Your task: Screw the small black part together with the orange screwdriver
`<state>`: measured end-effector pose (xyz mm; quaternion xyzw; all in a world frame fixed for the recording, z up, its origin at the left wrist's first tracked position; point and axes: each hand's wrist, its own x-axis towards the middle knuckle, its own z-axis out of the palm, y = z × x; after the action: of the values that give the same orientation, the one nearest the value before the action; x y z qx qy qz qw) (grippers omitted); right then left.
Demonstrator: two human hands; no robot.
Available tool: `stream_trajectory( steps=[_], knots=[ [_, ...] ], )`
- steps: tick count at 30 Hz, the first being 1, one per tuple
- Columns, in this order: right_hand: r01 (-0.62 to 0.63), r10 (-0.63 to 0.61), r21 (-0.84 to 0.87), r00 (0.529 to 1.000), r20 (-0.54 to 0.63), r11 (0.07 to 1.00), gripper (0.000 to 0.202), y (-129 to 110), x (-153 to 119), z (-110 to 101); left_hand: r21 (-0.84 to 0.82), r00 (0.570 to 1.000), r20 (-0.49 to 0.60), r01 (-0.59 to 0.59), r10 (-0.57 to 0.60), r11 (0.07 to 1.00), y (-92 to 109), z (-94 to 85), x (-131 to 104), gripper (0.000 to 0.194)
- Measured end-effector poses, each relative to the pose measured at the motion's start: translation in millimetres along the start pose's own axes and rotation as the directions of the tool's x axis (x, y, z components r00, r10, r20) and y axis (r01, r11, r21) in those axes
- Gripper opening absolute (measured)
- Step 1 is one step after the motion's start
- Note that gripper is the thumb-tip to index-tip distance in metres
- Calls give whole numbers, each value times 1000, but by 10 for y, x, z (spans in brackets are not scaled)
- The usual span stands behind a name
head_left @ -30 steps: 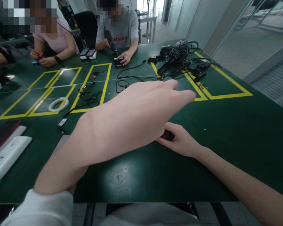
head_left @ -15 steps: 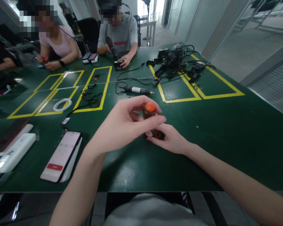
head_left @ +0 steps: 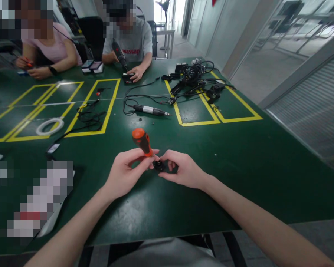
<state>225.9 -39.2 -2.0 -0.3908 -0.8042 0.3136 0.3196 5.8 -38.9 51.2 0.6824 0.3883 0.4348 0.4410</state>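
An orange and black screwdriver [head_left: 142, 142] leans to the left, its handle end up, with the fingers of my left hand [head_left: 129, 168] closed round its lower part. Just right of it, my right hand [head_left: 183, 168] pinches a small black part [head_left: 159, 165] between thumb and fingers, low over the green table. The two hands nearly meet at this part. The screwdriver's tip is hidden by my left fingers, so whether it touches the part cannot be made out.
A pen-shaped electric tool [head_left: 150, 110] with a cable lies ahead. Tangled black cables [head_left: 193, 76] are at the back right. A white ring [head_left: 50, 126] and a blurred phone [head_left: 41, 202] lie left. Across the table, a person in a grey shirt [head_left: 133, 40] works with a drill.
My left hand has moved down the screwdriver from the top of its handle, which now shows fully and tilts left. The black part has come into sight. The camera view has shifted.
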Motion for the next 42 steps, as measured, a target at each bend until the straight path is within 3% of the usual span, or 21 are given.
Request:
stream_trajectory(
  steps=[8, 13, 17, 19, 23, 30, 42],
  knots=[
    [21, -21, -18, 1000, 12, 1000, 20, 6, -24, -11, 10, 1000, -20, -22, 22, 1000, -113, 28, -40, 18],
    [14, -14, -20, 1000, 24, 1000, 23, 16, -33, -14, 24, 993, -116, -31, 34, 999, -165, 45, -35, 7],
    [5, -4, -7, 999, 34, 1000, 22, 14, -31, -19, -147, 981, -172, 66, -91, 987, -190, 74, 13, 21],
    [10, -10, 0, 999, 40, 1000, 22, 14, -28, -23, -248, 975, -150, 123, -163, 961, -190, 90, 46, 30],
    [27, -27, -5, 998, 50, 1000, 24, 26, -18, -24, -326, 975, -118, 143, -190, 935, -193, 97, 90, 37],
    [30, -30, -22, 999, 42, 999, 22, 64, -3, -19, -335, 988, -70, 107, -138, 936, -205, 64, 76, 32],
    [55, -56, 22, 998, 32, 998, 21, 71, -3, -24, -161, 992, -107, 56, -74, 985, -183, 57, 18, 23]
  ],
)
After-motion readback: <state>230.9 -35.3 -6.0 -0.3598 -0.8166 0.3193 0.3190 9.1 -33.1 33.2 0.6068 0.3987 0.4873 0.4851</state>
